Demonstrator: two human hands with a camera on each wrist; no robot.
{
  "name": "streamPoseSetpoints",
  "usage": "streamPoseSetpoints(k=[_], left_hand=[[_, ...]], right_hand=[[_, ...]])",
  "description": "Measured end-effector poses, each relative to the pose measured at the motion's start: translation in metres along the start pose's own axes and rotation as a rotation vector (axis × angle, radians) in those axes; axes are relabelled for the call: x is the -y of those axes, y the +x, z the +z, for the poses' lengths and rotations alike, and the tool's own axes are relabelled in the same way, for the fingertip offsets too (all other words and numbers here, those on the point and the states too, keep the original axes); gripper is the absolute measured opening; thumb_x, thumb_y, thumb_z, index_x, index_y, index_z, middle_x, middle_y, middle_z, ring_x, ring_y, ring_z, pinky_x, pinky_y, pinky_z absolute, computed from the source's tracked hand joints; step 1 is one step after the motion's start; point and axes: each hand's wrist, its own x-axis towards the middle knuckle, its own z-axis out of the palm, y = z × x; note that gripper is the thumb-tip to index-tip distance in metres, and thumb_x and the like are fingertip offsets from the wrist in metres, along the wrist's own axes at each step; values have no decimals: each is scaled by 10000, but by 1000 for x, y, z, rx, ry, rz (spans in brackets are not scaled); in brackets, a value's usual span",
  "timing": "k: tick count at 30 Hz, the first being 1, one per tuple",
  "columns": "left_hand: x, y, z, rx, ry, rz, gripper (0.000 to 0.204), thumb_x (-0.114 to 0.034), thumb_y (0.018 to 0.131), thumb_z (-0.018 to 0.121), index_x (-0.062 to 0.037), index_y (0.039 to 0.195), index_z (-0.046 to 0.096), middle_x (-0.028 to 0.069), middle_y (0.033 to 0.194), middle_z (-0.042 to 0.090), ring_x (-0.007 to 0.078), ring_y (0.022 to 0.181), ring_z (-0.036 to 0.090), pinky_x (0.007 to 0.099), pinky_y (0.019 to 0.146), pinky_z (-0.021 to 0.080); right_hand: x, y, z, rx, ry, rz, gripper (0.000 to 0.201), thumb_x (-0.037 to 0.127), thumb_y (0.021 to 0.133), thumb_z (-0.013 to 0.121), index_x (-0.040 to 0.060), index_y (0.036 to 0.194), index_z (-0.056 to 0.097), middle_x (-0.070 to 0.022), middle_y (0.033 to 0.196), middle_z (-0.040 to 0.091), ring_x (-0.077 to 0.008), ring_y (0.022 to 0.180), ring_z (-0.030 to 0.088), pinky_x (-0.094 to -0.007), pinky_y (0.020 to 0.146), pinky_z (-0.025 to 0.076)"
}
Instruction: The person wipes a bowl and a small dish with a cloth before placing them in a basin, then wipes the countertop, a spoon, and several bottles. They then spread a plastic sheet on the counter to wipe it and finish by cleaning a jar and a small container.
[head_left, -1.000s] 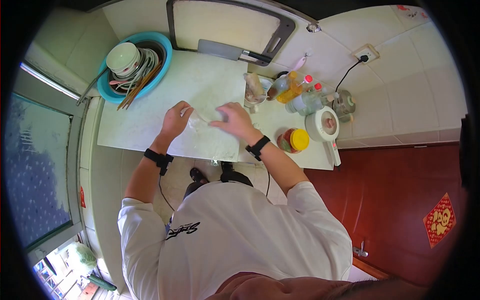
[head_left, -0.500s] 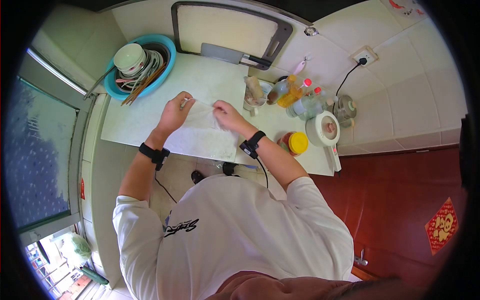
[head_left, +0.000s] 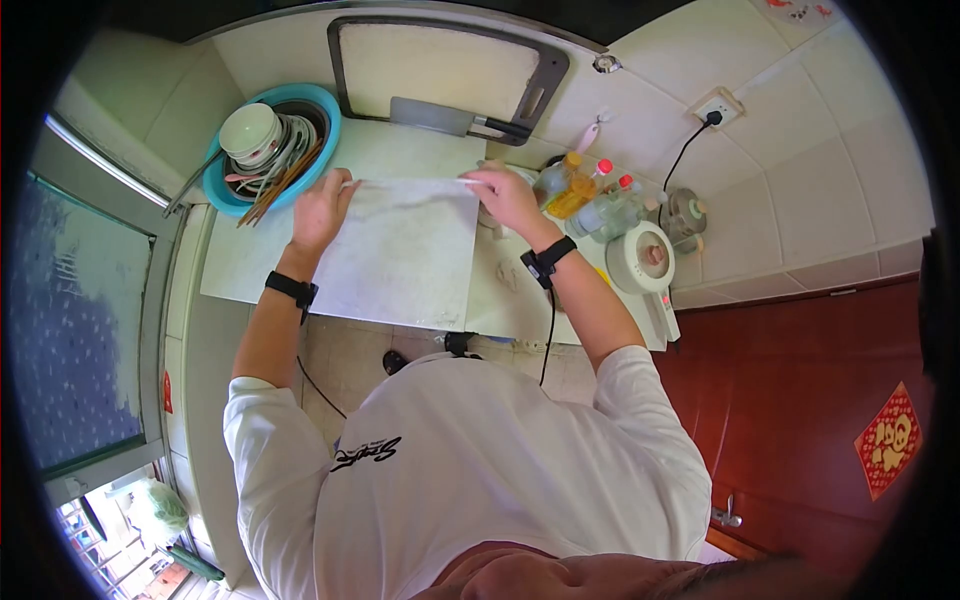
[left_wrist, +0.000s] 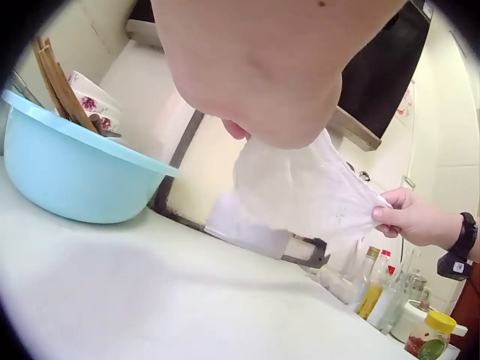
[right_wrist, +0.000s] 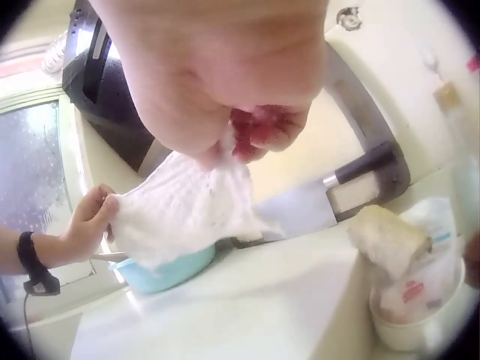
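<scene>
A thin white cloth (right_wrist: 176,214) is stretched between both hands above the white countertop (head_left: 390,265). My left hand (head_left: 320,212) pinches one end of it, and my right hand (head_left: 510,200) pinches the other. From the head the cloth looks like a narrow band. Both wrist views show it hanging down as a sheet, gathered into folds toward the gripped corners. In the left wrist view, the near hand hides the end that it grips.
A blue basin (head_left: 213,190) of stacked bowls and chopsticks stands back left. Against the wall lean a cutting board (head_left: 440,60) and a cleaver (head_left: 430,115). To the right are several bottles (head_left: 580,195), a white cooker (head_left: 640,255) and a mug (right_wrist: 405,334) holding a bag.
Both hands have moved farther apart and away from the body. The cloth, bunched low over the counter before, is now raised and spread between them.
</scene>
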Motion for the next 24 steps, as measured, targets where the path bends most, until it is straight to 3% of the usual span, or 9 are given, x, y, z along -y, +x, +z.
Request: streamPoseSetpoints(k=[3, 5, 7, 10, 11, 12, 15, 17, 24], left_hand=[[2, 4, -3, -34, 38, 165, 207, -246, 890, 683, -61, 908, 591, 129, 949, 675, 329, 850, 642, 406, 678, 523], [4, -6, -4, 15, 50, 254, 222, -256, 870, 702, -57, 897, 607, 115, 1019, 674, 305, 926, 643, 396, 712, 532], [7, -30, -7, 404, 97, 338, 259, -285, 849, 718, -57, 954, 659, 117, 1135, 661, 304, 1083, 614, 415, 846, 534], [3, -46, 6, 210, 96, 257, 317, -306, 842, 720, -67, 1048, 694, 126, 1243, 634, 342, 1190, 574, 446, 964, 499], [-1, -45, 17, 292, 65, 191, 422, -303, 877, 674, -59, 1220, 642, 165, 1393, 534, 367, 1305, 488, 451, 1067, 420], [-9, -47, 34, 298, 61, 189, 422, -303, 877, 674, -59, 1220, 642, 165, 1393, 534, 367, 1305, 488, 451, 1067, 420], [-18, -57, 85, 312, 100, 285, 567, -327, 921, 602, -29, 1392, 498, 202, 1504, 400, 368, 1399, 372, 479, 1136, 323], [-17, -77, 98, 540, 107, 142, 660, -311, 950, 547, 1, 1490, 332, 238, 1569, 261, 376, 1463, 248, 498, 1179, 236], [-7, -76, 108, 477, 109, 176, 666, -358, 962, 510, 20, 1482, 340, 260, 1559, 269, 382, 1470, 228, 502, 1190, 197]], right_hand=[[2, 1, -3, -168, -237, -180, 177, 218, 877, 661, 116, 997, 743, -93, 947, 680, -249, 882, 644, -371, 745, 514], [0, -12, -5, 111, -386, -135, 196, 221, 869, 661, 124, 1019, 741, -61, 1015, 666, -257, 942, 630, -396, 798, 517], [-9, -32, -3, 102, -446, -217, 229, 235, 869, 658, 108, 1046, 728, -59, 1032, 665, -269, 952, 627, -398, 817, 513], [-24, -29, 17, -28, -428, -272, 322, 281, 879, 650, 88, 1134, 685, -85, 1123, 645, -298, 1041, 604, -419, 891, 494], [-26, -29, 29, -144, -351, -236, 383, 313, 889, 645, 83, 1195, 657, -112, 1197, 626, -315, 1121, 584, -438, 946, 480], [-24, -28, 43, -140, -350, -230, 383, 313, 889, 645, 83, 1195, 657, -112, 1197, 626, -315, 1121, 584, -438, 946, 480], [-19, -23, 80, -44, -630, -497, 523, 373, 932, 595, 111, 1380, 527, -155, 1414, 497, -327, 1333, 445, -481, 1090, 379], [-32, -27, 98, 277, -578, -534, 606, 428, 985, 503, 144, 1503, 370, -148, 1560, 323, -334, 1459, 272, -524, 1179, 239], [-34, -20, 90, 387, -540, -492, 637, 476, 995, 453, 147, 1526, 328, -145, 1572, 303, -326, 1468, 252, -505, 1200, 187]])
